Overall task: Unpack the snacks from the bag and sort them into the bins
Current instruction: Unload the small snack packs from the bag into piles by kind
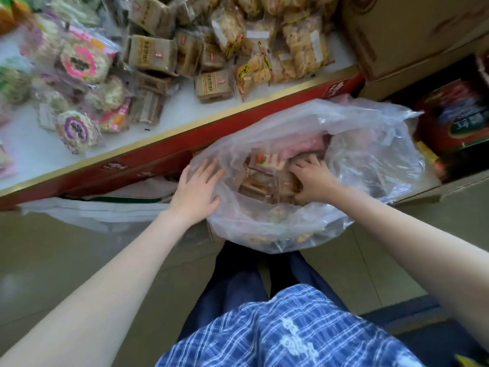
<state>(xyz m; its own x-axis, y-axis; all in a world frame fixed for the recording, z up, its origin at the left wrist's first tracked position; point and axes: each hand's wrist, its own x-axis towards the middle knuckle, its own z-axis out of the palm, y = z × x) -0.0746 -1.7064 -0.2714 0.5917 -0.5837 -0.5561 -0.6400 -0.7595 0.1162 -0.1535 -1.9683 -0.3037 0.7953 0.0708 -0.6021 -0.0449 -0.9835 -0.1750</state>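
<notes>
A large clear plastic bag (pixel 357 144) sits open on the floor in front of me, with wrapped snack packets (pixel 264 178) piled inside. My left hand (pixel 197 189) lies flat with spread fingers on the bag's left rim. My right hand (pixel 312 178) is down inside the bag, fingers curled around the brown packets there. The white display bin (pixel 180 109) above the bag holds brown square packets (pixel 153 53), pale crispy snack bags (pixel 304 46) and round pink and purple rice cakes (pixel 78 63).
The bin's red and gold front edge (pixel 211 133) runs diagonally just beyond the bag. Cardboard boxes (pixel 397 35) stand at the upper right, and red tins (pixel 460 115) sit in a box at the right. A white bag (pixel 105 210) lies on the floor at left.
</notes>
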